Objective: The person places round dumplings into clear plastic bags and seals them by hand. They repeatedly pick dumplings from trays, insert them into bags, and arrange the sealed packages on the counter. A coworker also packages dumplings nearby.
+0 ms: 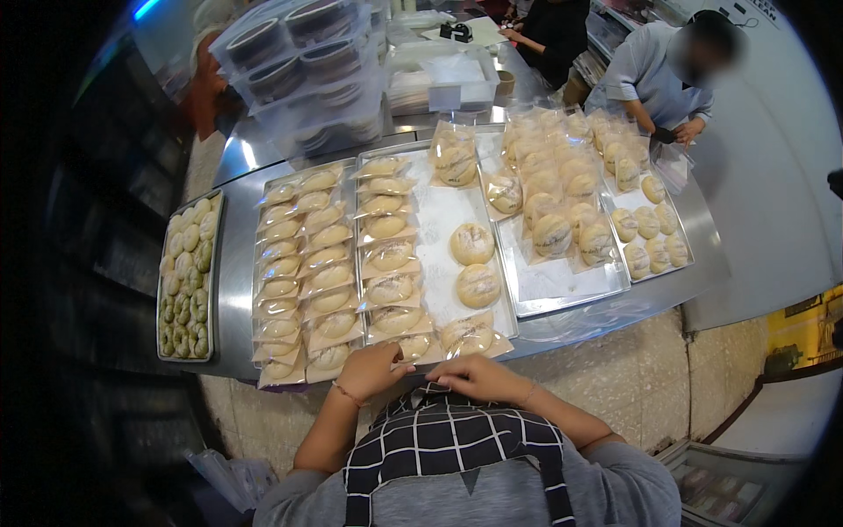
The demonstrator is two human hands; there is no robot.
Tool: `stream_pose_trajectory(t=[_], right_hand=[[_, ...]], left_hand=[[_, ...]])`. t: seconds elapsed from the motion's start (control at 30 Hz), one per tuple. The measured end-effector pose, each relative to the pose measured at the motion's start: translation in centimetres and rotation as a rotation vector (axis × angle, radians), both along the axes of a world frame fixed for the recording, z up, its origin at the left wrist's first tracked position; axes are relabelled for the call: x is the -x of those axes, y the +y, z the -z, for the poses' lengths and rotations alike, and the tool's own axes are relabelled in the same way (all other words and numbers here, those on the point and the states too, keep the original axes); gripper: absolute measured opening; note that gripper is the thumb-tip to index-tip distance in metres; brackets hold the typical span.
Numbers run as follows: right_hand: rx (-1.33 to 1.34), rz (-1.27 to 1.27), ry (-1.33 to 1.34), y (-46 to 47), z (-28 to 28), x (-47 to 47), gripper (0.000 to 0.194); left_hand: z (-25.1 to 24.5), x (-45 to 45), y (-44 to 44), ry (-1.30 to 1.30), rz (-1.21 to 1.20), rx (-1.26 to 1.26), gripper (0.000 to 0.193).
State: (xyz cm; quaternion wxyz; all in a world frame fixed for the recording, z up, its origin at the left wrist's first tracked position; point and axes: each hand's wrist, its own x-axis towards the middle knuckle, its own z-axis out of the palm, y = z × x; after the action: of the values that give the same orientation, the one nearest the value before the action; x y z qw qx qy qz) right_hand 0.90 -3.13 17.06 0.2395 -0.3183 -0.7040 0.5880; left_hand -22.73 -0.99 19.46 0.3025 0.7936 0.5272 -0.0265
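My left hand [372, 370] is at the near table edge, its fingers curled by a bun in a clear bag [416, 346]. My right hand [479, 378] lies just right of it, fingers bent, close to the same bag's near edge. Whether either hand pinches the plastic is hard to see. Right beside them sits another bagged bun [466, 336]. Both lie at the near end of a paper-lined metal tray [431, 197], with a column of bagged buns along its left side. Two unbagged round buns [474, 263] rest on the tray's right part.
Left stand a tray of bagged buns [309, 263] and a tray of small pale and green pieces [188, 277]. Rightward are heaped bagged buns [553, 191] and a tray of loose buns [649, 227]. A co-worker [658, 72] handles a bag. Stacked plastic bins [303, 72] rise behind.
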Motion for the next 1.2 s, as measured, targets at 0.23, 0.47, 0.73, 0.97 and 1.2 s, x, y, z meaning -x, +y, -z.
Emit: stream_pose_trajectory(t=[0.23,0.47,0.73,0.97,1.2], right_hand=[[-0.071,0.519,-0.204,5.0,-3.0,-7.8,0.023],[-0.003,0.624,-0.303,0.1,-0.2,-12.5,0.025],[0.444,0.961,-0.671,-13.4,1.6,-17.3,0.027],[0.428,1.023,-0.625,-12.2,0.3,-17.6,0.028],[0.02,0.746,-0.493,-2.7,0.2,-15.4,0.025]], left_hand=[[1.4,-3.5,10.0,-0.379,-0.09,0.014,0.024],[10.0,-10.9,33.6,-0.721,-0.416,-0.218,0.021],[17.2,-12.7,48.9,-0.335,-0.52,-0.414,0.034],[14.3,-14.5,47.7,-0.504,-0.626,-0.505,0.026],[2.7,-10.2,34.3,-0.948,-0.393,-0.665,0.024]])
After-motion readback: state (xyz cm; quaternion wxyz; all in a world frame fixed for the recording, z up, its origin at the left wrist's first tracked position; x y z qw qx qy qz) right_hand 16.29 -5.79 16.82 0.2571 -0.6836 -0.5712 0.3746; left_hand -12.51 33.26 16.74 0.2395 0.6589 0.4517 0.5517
